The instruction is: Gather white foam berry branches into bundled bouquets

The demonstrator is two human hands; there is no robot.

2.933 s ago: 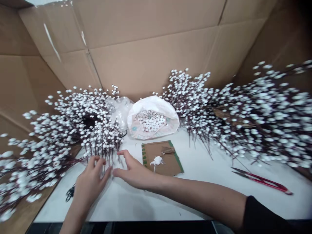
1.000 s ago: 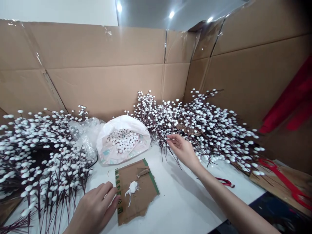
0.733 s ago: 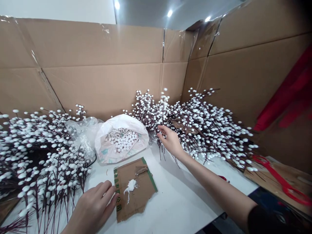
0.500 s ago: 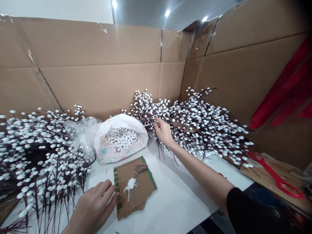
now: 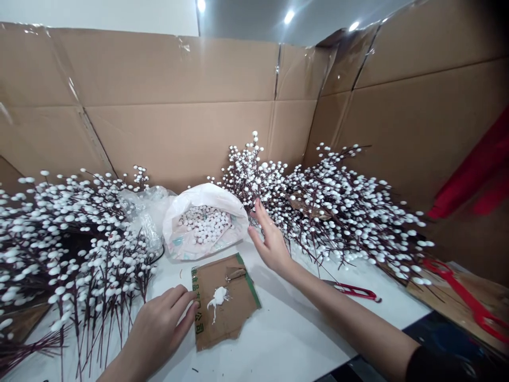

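Note:
My right hand (image 5: 272, 243) reaches out with fingers stretched and thumb apart, at the front of a bunch of white berry stems (image 5: 254, 178). Its fingertips meet the lower berries in view; whether they touch them I cannot tell. My left hand (image 5: 165, 318) rests on the table, loosely bent and holding nothing visible, its fingertips at the left edge of a cardboard piece (image 5: 242, 313). A blob of white paste (image 5: 218, 297) lies on that cardboard. Behind it, an opened white plastic bag (image 5: 173, 220) holds many loose white berries (image 5: 209, 225).
More berry stems stand at left (image 5: 99, 265) and lie at right (image 5: 350, 212). A red box cutter (image 5: 353, 291) is on the white table (image 5: 278, 339) beside my right forearm. Red scissors (image 5: 465, 297) lie at far right. Cardboard walls (image 5: 178, 74) enclose the back and right.
My right hand has drawn back slightly from the berry bunch, and its fingers have straightened from a bent grasp. A berry stem now stands taller in that bunch. The view has shifted slightly; the box cutter shows.

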